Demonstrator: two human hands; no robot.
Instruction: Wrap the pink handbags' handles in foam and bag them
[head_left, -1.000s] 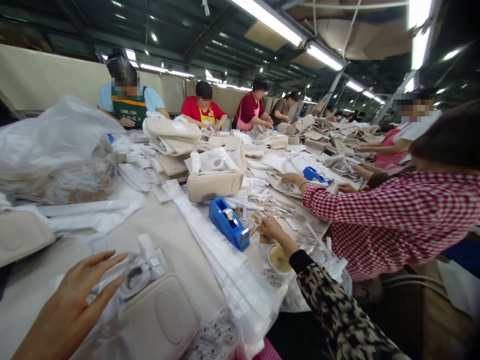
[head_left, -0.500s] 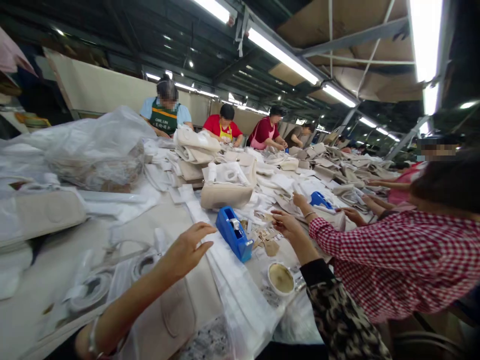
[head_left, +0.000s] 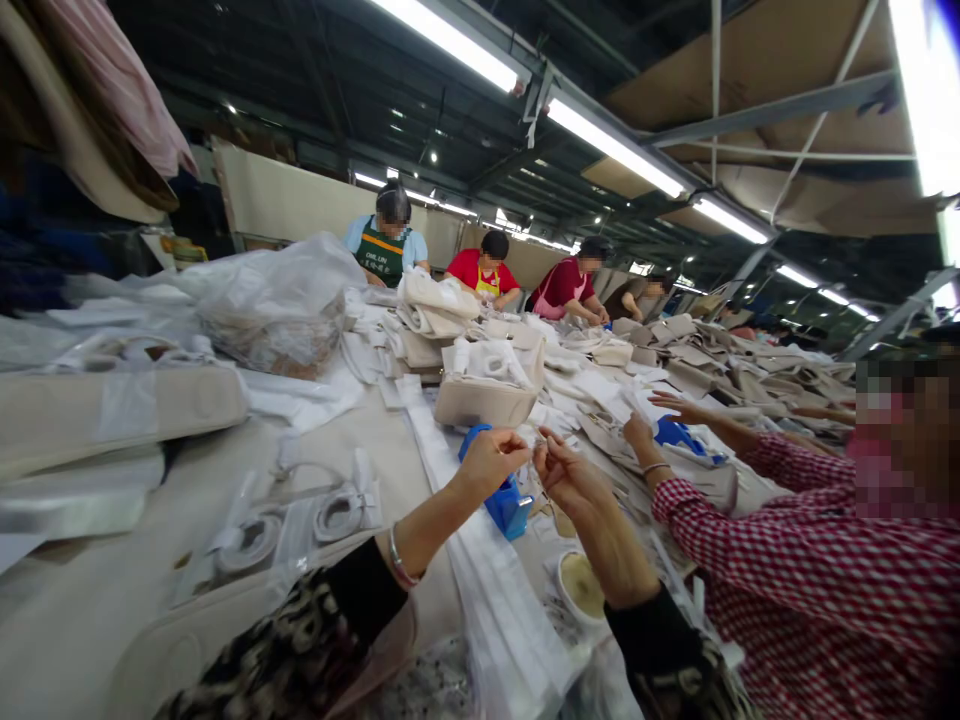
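Observation:
My left hand [head_left: 491, 462] and my right hand [head_left: 566, 475] meet fingertip to fingertip over the table, both pinched. Whatever lies between the fingers is too small to make out. Right below them stands a blue tape dispenser [head_left: 510, 508], partly covered by my left hand. Long white wrapping strips [head_left: 487, 590] run under the dispenser toward me. To the left lies a beige handbag [head_left: 262, 625] with its white-wrapped strap coils [head_left: 337, 512]. A round tub [head_left: 581, 585] with yellowish contents sits below my right wrist.
Beige bags [head_left: 487, 398] are stacked beyond my hands. Another wrapped bag [head_left: 112, 410] lies at the left, near a large clear plastic bag [head_left: 277, 300]. Close on my right, a co-worker in a checked shirt [head_left: 825, 560] reaches toward a second blue dispenser [head_left: 679, 437]. Several people work across the table.
My left hand has moved right and closed from spread fingers to a pinch, meeting my right hand. The view has turned left. The co-worker's arm on my right has shifted.

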